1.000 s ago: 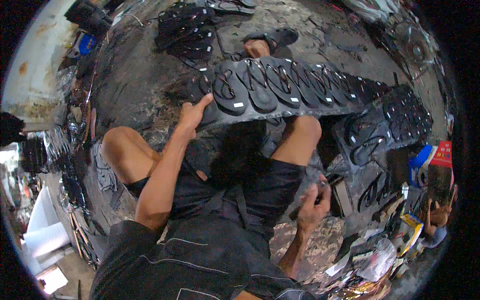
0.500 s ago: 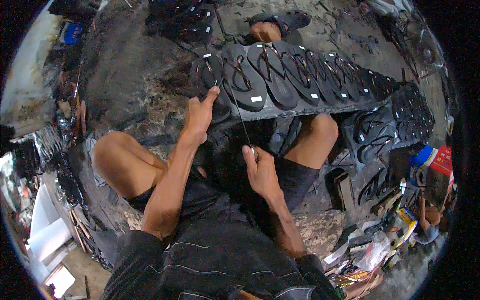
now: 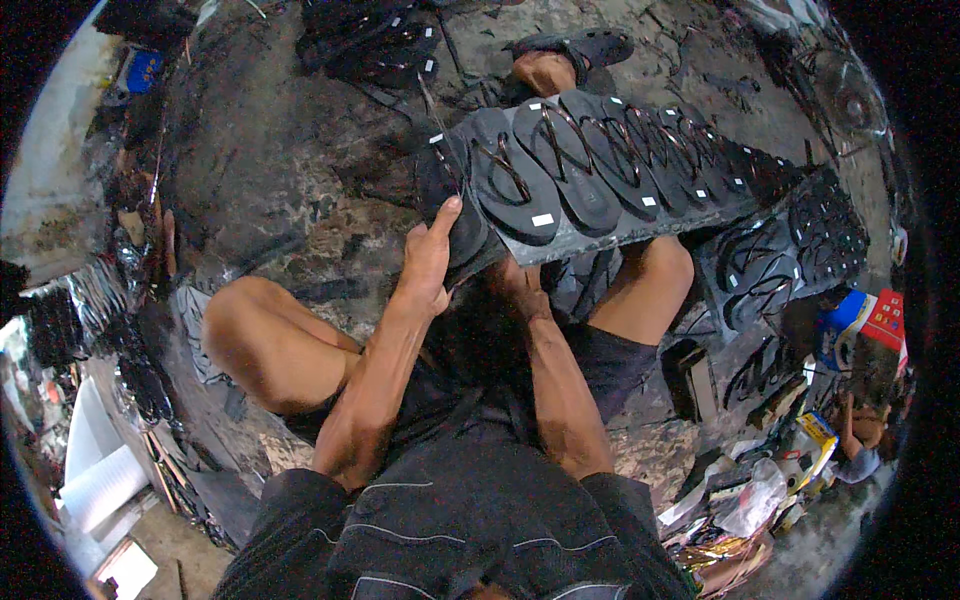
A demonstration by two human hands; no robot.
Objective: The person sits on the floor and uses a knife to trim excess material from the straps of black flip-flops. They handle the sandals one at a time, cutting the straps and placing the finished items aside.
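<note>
Gripping the near end of a row of black flip-flops (image 3: 610, 170) across my knees — left hand (image 3: 432, 258) clamped on top, right hand (image 3: 518, 285) beneath, grip unclear. Next, I judge: bind the stack steadily.

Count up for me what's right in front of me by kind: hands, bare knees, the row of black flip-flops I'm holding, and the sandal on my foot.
hands: 2, left hand and right hand
bare knees: 2, left knee and right knee
row of black flip-flops: 1
worn sandal: 1
Total: 6
</note>
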